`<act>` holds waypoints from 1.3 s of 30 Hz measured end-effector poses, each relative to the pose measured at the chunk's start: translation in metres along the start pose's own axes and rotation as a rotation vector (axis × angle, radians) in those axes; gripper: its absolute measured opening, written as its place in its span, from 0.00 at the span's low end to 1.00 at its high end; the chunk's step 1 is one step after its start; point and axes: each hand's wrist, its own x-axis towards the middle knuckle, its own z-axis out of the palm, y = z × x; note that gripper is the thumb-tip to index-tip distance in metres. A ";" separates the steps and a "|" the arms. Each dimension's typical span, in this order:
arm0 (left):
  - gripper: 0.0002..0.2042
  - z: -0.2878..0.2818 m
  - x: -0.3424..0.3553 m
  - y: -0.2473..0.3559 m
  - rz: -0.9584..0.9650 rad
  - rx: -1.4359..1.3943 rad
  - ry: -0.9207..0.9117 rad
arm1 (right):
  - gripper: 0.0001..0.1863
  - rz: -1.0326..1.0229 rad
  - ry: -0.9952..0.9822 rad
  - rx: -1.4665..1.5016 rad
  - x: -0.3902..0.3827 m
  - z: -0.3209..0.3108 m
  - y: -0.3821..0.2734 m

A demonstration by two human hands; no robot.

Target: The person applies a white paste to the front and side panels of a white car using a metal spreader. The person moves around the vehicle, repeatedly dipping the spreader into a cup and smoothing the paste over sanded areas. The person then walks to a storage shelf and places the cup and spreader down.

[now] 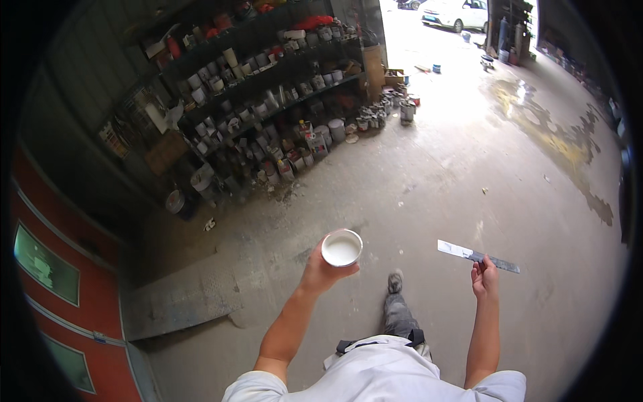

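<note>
My left hand point(320, 269) is wrapped round a white cup point(342, 248) held out in front of my body. Pale, milky liquid shows inside it, below the rim. Off to the right, my right hand point(485, 276) pinches a long flat strip point(478, 256), like a ruler or a mixing stick. Its left end is whitish and its right end dark grey; the fingers grip it near the middle of the dark part. The strip and the cup are well apart, both above the concrete floor.
Shelves point(268, 100) crowded with paint cans stand at the far left, with more cans point(407, 110) on the floor beside them. A low metal ramp point(187, 295) lies near red doors point(70, 268). A wet patch point(549, 134) spreads at right; a white car point(455, 13) is outside.
</note>
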 end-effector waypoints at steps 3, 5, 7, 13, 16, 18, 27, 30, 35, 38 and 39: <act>0.29 -0.034 0.089 -0.032 -0.064 -0.114 0.092 | 0.09 0.029 -0.060 -0.002 0.101 0.080 0.012; 0.24 -0.048 0.147 -0.041 -0.027 -0.034 0.190 | 0.09 0.089 -0.113 0.013 0.161 0.156 0.017; 0.23 -0.062 0.195 -0.042 -0.079 -0.021 0.287 | 0.10 0.130 -0.175 -0.010 0.196 0.228 0.012; 0.24 -0.120 0.346 -0.047 -0.077 0.124 0.397 | 0.09 0.030 -0.573 -0.117 0.253 0.499 -0.029; 0.21 -0.150 0.407 -0.066 -0.053 0.123 0.460 | 0.10 -0.052 -0.793 -0.178 0.268 0.603 -0.035; 0.21 -0.176 0.454 -0.087 -0.055 0.103 0.452 | 0.11 -0.106 -0.892 -0.174 0.291 0.667 -0.031; 0.23 -0.355 0.705 -0.139 0.064 0.006 0.482 | 0.11 -0.137 -0.650 -0.278 0.447 0.857 0.018; 0.23 -0.421 0.791 -0.138 0.058 0.034 0.491 | 0.12 -0.141 -0.533 -0.276 0.501 0.891 0.024; 0.20 -0.539 0.933 -0.143 0.117 -0.001 0.581 | 0.13 -0.123 -0.460 -0.236 0.577 0.961 0.060; 0.19 -0.611 1.016 -0.154 0.184 0.060 0.606 | 0.11 -0.087 -0.418 -0.203 0.618 1.009 0.095; 0.19 -0.636 1.048 -0.159 0.174 0.060 0.623 | 0.10 -0.074 -0.379 -0.183 0.635 1.032 0.108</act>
